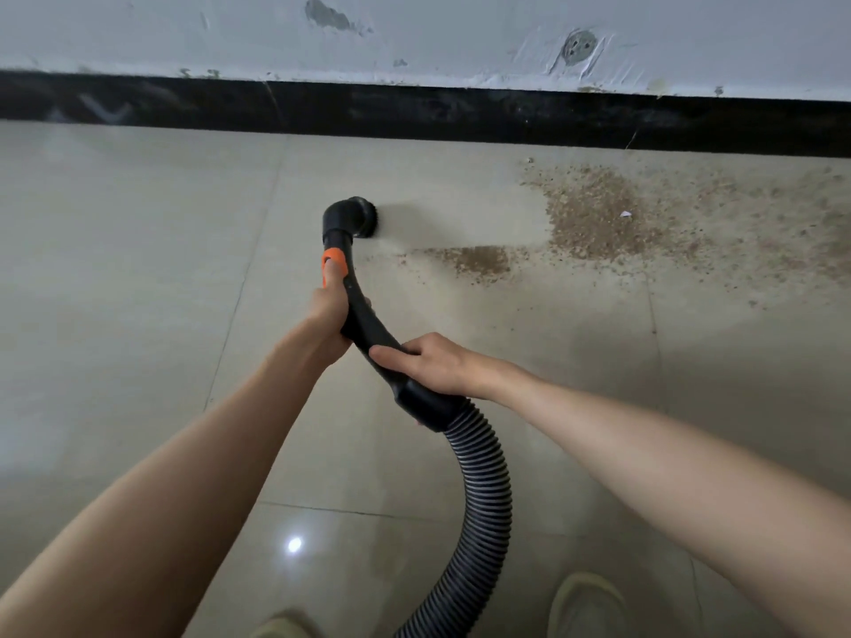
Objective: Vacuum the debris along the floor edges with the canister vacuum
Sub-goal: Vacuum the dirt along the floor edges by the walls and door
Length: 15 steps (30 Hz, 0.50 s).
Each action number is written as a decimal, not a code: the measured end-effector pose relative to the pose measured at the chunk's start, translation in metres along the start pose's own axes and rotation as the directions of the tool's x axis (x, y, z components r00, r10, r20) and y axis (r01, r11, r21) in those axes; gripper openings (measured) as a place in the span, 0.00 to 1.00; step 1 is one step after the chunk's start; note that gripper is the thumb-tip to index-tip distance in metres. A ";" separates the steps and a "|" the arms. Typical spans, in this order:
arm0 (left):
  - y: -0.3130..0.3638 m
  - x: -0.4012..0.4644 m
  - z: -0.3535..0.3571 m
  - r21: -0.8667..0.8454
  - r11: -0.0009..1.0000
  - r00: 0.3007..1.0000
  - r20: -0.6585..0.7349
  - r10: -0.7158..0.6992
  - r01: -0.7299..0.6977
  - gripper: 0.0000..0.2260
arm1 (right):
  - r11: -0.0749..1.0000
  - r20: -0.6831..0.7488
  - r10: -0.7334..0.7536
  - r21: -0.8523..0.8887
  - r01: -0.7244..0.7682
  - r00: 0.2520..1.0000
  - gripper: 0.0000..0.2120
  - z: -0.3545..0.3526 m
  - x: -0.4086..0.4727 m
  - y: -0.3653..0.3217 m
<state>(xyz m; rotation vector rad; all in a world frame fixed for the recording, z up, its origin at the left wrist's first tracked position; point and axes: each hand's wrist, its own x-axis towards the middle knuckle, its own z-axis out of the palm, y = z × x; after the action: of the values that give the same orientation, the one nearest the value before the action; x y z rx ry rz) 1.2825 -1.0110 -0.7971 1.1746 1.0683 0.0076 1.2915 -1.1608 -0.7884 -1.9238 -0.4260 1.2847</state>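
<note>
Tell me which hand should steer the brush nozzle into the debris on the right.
Left. The left hand grips the wand nearest the brush nozzle, just below the orange collar, so it probably steers best. The right hand holds farther back, near the hose. The debris lies right of the nozzle.

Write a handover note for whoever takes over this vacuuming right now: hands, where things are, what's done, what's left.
Left hand grips the black wand just below its orange collar. Right hand grips the wand near the ribbed hose.
Brush nozzle is down at the floor, short of the black baseboard.
Done: a clean strip to the nozzle's right.
Left: the small debris streak and the large brown debris patch to the right, reaching toward the baseboard.
</note>
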 end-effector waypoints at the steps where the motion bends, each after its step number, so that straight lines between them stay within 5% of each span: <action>1: -0.002 -0.001 -0.010 -0.033 0.999 1.000 -0.022 -0.010 0.009 0.22 | 1.000 0.024 0.001 -0.021 -0.001 1.000 0.23 0.004 0.001 -0.004; 15: -0.034 -0.049 -0.029 -0.123 0.989 0.997 0.003 -0.080 0.080 0.20 | 0.997 0.147 0.066 0.040 -0.073 0.987 0.22 0.022 -0.053 0.003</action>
<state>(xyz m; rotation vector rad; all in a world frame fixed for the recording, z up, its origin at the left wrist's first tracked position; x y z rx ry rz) 1.2196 -1.0299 -0.7886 1.0206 1.1004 0.0114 1.2484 -1.1880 -0.7611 -1.8276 -0.4023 1.4741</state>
